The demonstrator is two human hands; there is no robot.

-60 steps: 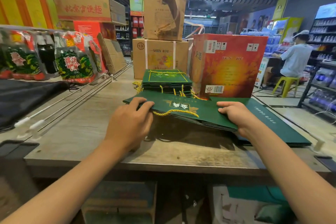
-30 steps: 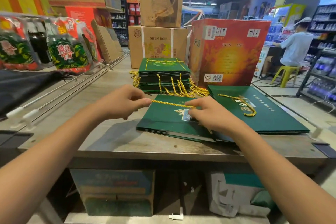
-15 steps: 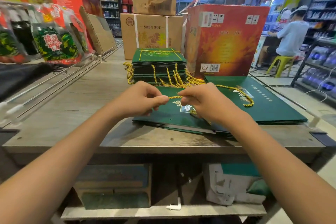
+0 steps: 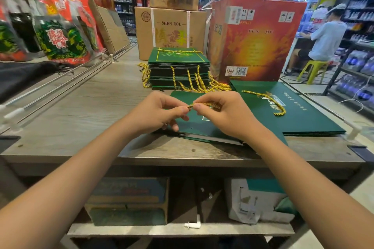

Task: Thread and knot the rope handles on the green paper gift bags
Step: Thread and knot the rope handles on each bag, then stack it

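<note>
Listing hazards, largest thing first:

table (image 4: 85,107): wooden, carries all the work; near edge close under the bag in hand, so a hard tug could drag that bag off the front.

red box (image 4: 257,38): stands far right, just behind the flat pile; unlikely to matter unless knocked.

flat pile (image 4: 311,115): green bags lying right of the hands, one loose rope (image 4: 271,100) curled on top; could slide off and be lost if the pile is bumped by the right forearm.

stack (image 4: 179,66): roped bags piled far centre, yellow handles hanging over the near face and spilling toward the hands; could snag the working rope and get pulled along.

bag (image 4: 190,125): flat, green, under both hands at the near edge, partly hidden by them; punched hole small, may tear if the rope end is forced.

left hand (image 4: 159,113): fingers curled, thumb and forefinger pinching the very tip of the cord (image 4: 204,104); grip so near the tip could slip and let the twist fray.

right hand (image 4: 224,115): fingers curled, pinching the same cord just right of the left pinch, the rest hidden in the palm; cannot tell how much slack remains, so a knot could end too close to the end and pull through.
</note>
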